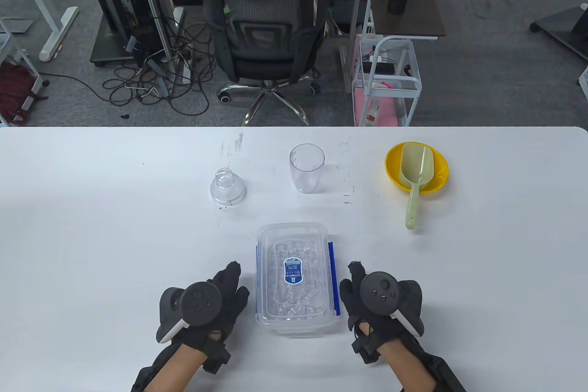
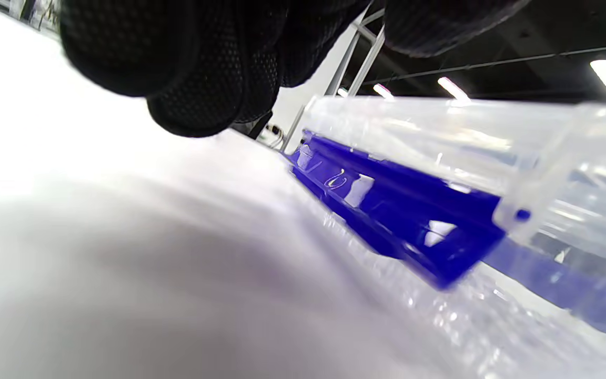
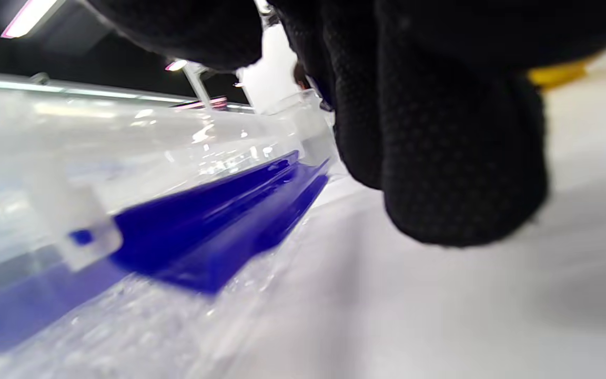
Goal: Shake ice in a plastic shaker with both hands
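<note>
A clear plastic shaker cup (image 1: 307, 167) stands upright and uncapped at the table's middle, and its domed clear lid (image 1: 227, 186) sits apart to the left. Nearer me, a lidded clear box of ice (image 1: 294, 272) lies between my hands. My left hand (image 1: 232, 282) rests on the table just left of the box, fingers fairly straight, holding nothing. My right hand (image 1: 351, 279) lies likewise beside the box's right blue latch (image 1: 334, 278). The left wrist view shows gloved fingers (image 2: 203, 79) above the table near a blue latch (image 2: 397, 210). The right wrist view shows fingers (image 3: 440, 158) beside the other latch (image 3: 219, 231).
A yellow bowl (image 1: 394, 173) at the back right holds a pale green scoop (image 1: 415, 176), whose handle sticks out toward me. Beyond the table's far edge are an office chair (image 1: 264, 29) and a white cart (image 1: 388, 84).
</note>
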Demonstrator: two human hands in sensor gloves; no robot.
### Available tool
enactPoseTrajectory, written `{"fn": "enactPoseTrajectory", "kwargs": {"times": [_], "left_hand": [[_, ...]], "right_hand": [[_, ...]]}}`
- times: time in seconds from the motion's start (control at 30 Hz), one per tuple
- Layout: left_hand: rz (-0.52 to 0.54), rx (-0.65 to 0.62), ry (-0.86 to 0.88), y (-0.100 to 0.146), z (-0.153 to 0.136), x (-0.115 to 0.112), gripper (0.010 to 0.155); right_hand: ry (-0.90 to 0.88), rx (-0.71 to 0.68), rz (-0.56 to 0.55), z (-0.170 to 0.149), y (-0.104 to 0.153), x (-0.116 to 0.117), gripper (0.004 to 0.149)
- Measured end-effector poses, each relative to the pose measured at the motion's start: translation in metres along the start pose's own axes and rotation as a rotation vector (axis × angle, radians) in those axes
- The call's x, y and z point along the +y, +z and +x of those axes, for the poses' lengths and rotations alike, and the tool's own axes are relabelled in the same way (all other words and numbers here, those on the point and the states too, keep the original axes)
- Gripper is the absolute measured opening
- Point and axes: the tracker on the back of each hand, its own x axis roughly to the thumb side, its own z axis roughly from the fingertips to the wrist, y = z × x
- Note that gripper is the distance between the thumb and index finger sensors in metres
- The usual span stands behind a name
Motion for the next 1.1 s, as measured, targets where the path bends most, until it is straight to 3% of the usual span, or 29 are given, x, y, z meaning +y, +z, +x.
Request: {"fn": "enactPoseTrajectory", "kwargs": {"times": [0.17,0.3,0.53,1.1], "left_hand": [[-0.071,-0.043,0.203,0.003,0.009,-0.01,0.073],[-0.091,-0.048,0.179,0.003,0.009,-0.012,0.074],[-0.105,-0.031,0.374,0.004,-0.001,-0.017,0.068],[-0.039,-0.015,0.46,0.006,-0.002,-0.019,0.064]], "right_hand": [[-0.121,-0.055,0.093,0.007,0.003,0.014,0.086],[-0.123,-0.077,0.114,0.011,0.004,0.017,0.091],[-0.121,-0.077,0.111,0.015,0.007,0.019,0.088],[-0.18,-0.089,0.003,0.017,0.009,0.002,0.084]]}}
